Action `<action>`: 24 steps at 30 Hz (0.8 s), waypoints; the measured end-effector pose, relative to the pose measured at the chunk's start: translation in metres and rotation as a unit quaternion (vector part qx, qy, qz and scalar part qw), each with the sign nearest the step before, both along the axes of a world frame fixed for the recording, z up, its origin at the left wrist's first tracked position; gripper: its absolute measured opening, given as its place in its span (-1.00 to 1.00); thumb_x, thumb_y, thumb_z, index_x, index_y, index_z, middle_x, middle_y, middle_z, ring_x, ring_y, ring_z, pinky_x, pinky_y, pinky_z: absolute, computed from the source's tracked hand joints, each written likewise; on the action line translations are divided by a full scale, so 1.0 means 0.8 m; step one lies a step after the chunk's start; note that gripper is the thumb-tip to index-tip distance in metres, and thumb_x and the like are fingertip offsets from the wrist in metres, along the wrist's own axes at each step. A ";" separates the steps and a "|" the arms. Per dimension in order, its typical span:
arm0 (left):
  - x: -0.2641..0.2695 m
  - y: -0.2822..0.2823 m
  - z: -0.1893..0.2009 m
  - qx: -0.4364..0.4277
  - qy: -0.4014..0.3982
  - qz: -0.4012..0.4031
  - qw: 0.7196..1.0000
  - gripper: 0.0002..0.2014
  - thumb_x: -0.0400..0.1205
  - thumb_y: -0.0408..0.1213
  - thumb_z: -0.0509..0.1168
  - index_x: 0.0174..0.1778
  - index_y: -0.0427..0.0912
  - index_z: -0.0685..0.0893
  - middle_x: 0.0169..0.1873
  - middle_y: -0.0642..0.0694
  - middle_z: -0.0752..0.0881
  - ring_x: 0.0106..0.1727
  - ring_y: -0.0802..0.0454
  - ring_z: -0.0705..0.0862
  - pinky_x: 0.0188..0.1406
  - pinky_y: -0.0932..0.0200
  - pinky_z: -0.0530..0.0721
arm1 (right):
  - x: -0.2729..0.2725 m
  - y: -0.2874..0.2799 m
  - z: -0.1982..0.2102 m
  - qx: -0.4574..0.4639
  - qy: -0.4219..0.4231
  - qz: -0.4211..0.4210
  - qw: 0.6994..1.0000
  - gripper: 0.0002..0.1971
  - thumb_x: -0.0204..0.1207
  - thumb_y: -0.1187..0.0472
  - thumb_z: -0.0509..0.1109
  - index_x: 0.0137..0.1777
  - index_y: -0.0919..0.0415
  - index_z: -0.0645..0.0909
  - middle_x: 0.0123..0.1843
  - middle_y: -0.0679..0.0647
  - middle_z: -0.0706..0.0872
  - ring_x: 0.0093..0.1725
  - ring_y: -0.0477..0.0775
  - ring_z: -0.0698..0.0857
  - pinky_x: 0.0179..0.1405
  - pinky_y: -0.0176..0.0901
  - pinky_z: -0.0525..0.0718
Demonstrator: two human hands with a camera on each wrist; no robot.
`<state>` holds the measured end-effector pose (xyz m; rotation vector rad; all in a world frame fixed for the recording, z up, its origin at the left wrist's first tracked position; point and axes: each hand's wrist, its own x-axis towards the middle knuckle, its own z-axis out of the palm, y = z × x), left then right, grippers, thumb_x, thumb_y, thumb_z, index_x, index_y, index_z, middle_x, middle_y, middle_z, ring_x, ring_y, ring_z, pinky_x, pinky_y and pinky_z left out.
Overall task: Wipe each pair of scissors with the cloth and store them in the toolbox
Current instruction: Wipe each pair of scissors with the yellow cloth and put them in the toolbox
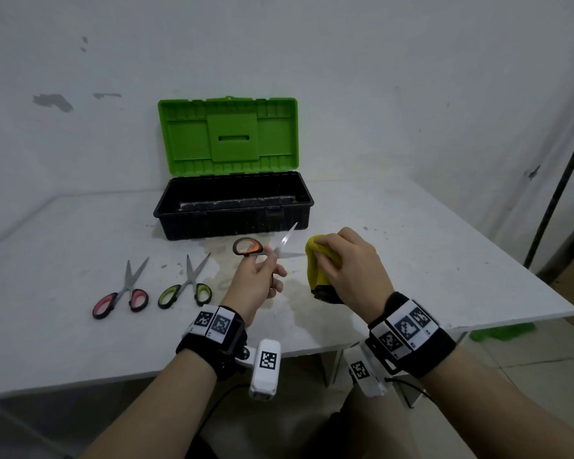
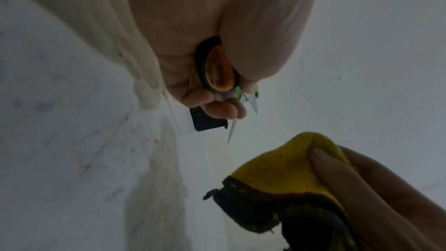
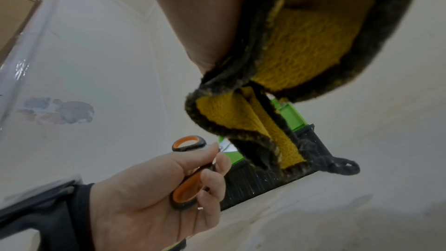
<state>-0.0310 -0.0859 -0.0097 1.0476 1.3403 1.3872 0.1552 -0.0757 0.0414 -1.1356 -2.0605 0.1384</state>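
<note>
My left hand (image 1: 262, 273) grips the orange-handled scissors (image 1: 247, 247) by the handles, above the table, with the blades spread apart. The same scissors (image 2: 218, 70) show in the left wrist view, and the orange handles (image 3: 187, 192) lie in the fingers in the right wrist view. My right hand (image 1: 345, 260) holds a bunched yellow cloth (image 1: 318, 263) with a dark edge, just right of the blade tips. The cloth (image 2: 282, 167) (image 3: 313, 45) sits apart from the blades. The toolbox (image 1: 232, 223) stands open behind, with a black base and a raised green lid (image 1: 227, 137).
Pink-handled scissors (image 1: 121, 298) and green-handled scissors (image 1: 186, 289) lie on the white table (image 1: 63, 326) to the left of my hands. A stained patch marks the table under my hands. The table's right corner ends near a dark pole (image 1: 557, 193).
</note>
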 end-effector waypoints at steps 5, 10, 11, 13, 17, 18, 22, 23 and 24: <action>-0.006 -0.001 0.005 0.028 -0.034 -0.048 0.998 -0.83 0.75 -0.44 0.09 0.18 -0.23 0.54 -0.21 -0.12 0.64 -0.47 0.08 0.45 -0.49 0.24 0.34 | 0.003 0.001 0.000 0.003 0.002 -0.007 1.000 -0.82 0.59 0.12 0.38 0.14 0.09 0.68 -0.08 -0.04 0.55 -0.18 0.04 0.60 -0.23 -0.12 0.64; -0.013 -0.001 0.010 0.028 -0.049 -0.062 0.996 -0.81 0.78 -0.32 0.08 0.11 -0.31 0.57 -0.22 -0.18 0.65 -0.51 0.08 0.43 -0.52 0.23 0.31 | 0.008 0.002 -0.001 0.002 -0.001 -0.010 1.000 -0.82 0.60 0.11 0.36 0.15 0.09 0.67 -0.07 -0.04 0.57 -0.17 0.02 0.60 -0.23 -0.21 0.59; -0.013 -0.002 0.011 0.031 -0.027 -0.064 0.997 -0.84 0.78 -0.28 0.15 0.10 -0.30 0.55 -0.27 -0.12 0.68 -0.50 0.10 0.43 -0.52 0.25 0.34 | 0.009 0.002 -0.002 0.004 -0.002 -0.011 1.000 -0.82 0.60 0.11 0.36 0.15 0.09 0.67 -0.07 -0.04 0.57 -0.17 0.02 0.60 -0.23 -0.21 0.59; -0.012 -0.003 0.013 0.033 0.014 -0.060 0.998 -0.82 0.72 -0.26 0.32 0.12 -0.29 0.53 -0.35 -0.03 0.75 -0.45 0.09 0.48 -0.44 0.26 0.46 | 0.010 0.002 -0.003 0.002 -0.003 -0.013 1.000 -0.82 0.60 0.11 0.36 0.15 0.08 0.67 -0.07 -0.04 0.57 -0.17 0.02 0.60 -0.23 -0.18 0.61; -0.018 0.005 0.012 0.018 0.077 -0.039 0.996 -0.73 0.60 -0.21 0.49 0.15 -0.23 0.69 -0.29 -0.02 0.83 -0.32 0.19 0.66 -0.16 0.22 0.60 | 0.012 0.003 -0.007 -0.005 -0.010 -0.015 1.000 -0.82 0.59 0.11 0.37 0.15 0.08 0.67 -0.05 -0.03 0.58 -0.15 0.03 0.61 -0.20 -0.12 0.65; -0.019 0.007 0.012 0.019 0.089 -0.044 0.995 -0.77 0.61 -0.22 0.48 0.10 -0.26 0.73 -0.31 0.00 0.81 -0.38 0.23 0.64 -0.20 0.25 0.57 | 0.013 0.003 -0.008 -0.008 -0.012 -0.015 1.000 -0.81 0.60 0.11 0.36 0.16 0.08 0.66 -0.05 -0.03 0.58 -0.15 0.03 0.61 -0.19 -0.12 0.66; -0.021 0.007 0.019 0.015 0.114 -0.080 0.990 -0.87 0.69 -0.30 0.37 -0.07 -0.27 0.77 -0.39 -0.01 0.72 -0.47 0.16 0.49 -0.43 0.32 0.49 | 0.013 0.000 -0.012 -0.022 -0.020 -0.014 0.999 -0.79 0.60 0.08 0.35 0.18 0.07 0.65 -0.03 -0.05 0.58 -0.12 0.01 0.61 -0.15 -0.13 0.67; -0.022 0.007 0.021 0.007 0.117 -0.092 0.989 -0.88 0.70 -0.31 0.36 -0.08 -0.26 0.77 -0.40 -0.01 0.71 -0.47 0.15 0.50 -0.45 0.33 0.50 | 0.013 0.000 -0.013 -0.024 -0.019 -0.013 0.999 -0.79 0.59 0.08 0.36 0.18 0.06 0.65 -0.03 -0.05 0.59 -0.11 0.00 0.61 -0.13 -0.12 0.67; -0.022 0.007 0.023 0.000 0.123 -0.102 0.987 -0.89 0.69 -0.31 0.37 -0.09 -0.25 0.76 -0.41 -0.01 0.70 -0.47 0.16 0.51 -0.46 0.33 0.51 | 0.012 0.000 -0.015 -0.028 -0.017 -0.012 0.999 -0.78 0.58 0.07 0.36 0.18 0.05 0.64 -0.01 -0.06 0.62 -0.09 -0.02 0.61 -0.10 -0.13 0.68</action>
